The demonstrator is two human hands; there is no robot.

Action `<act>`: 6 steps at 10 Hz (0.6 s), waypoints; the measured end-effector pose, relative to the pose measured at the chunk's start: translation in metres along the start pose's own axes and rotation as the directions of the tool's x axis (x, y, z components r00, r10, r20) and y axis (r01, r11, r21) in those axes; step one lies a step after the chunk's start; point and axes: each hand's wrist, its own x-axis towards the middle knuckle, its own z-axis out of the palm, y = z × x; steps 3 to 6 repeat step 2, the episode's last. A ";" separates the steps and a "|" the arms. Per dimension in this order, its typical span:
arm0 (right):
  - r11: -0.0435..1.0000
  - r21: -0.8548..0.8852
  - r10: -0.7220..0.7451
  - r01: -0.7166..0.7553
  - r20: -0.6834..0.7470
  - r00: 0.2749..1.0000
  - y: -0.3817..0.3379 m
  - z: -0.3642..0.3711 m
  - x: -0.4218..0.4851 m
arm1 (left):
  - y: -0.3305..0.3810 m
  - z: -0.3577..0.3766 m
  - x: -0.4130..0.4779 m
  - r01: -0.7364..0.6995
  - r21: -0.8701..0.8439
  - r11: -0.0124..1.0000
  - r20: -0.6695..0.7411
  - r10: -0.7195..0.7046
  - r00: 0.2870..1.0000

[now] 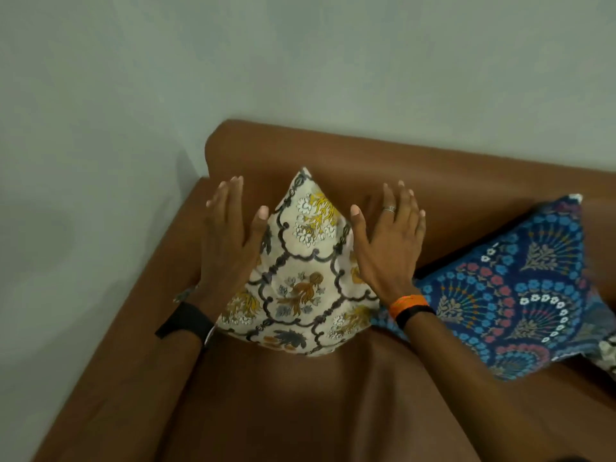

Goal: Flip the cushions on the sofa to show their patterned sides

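A cream cushion [301,271] with yellow flowers and a dark lattice print stands on one corner against the back of the brown sofa [433,168], patterned side facing me. My left hand [230,241] lies flat along its left edge, fingers spread. On the cushion's right edge my right hand [386,241] rests flat, fingers apart and a ring on one finger. Neither hand grips it. A blue cushion [520,288] with a fan and flower print leans to the right, pattern showing.
A pale green wall [300,61] rises behind and to the left of the sofa. The sofa's left armrest [133,295] runs down the left side. Part of another light printed cushion [608,355] peeks in at the right edge.
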 end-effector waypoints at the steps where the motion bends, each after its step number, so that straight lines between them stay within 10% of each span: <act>1: 0.992 -0.012 -0.126 0.126 -0.135 0.983 -0.024 -0.050 0.047 | 0.055 -0.029 0.042 -0.206 0.084 0.975 -0.129 0.216 0.968; 2: 0.958 -0.118 -0.286 0.262 -0.288 0.914 -0.068 -0.142 0.113 | 0.144 -0.088 0.103 -0.389 0.146 0.910 -0.216 0.413 0.885; 6: 0.958 -0.118 -0.286 0.262 -0.288 0.914 -0.068 -0.142 0.113 | 0.144 -0.088 0.103 -0.389 0.146 0.910 -0.216 0.413 0.885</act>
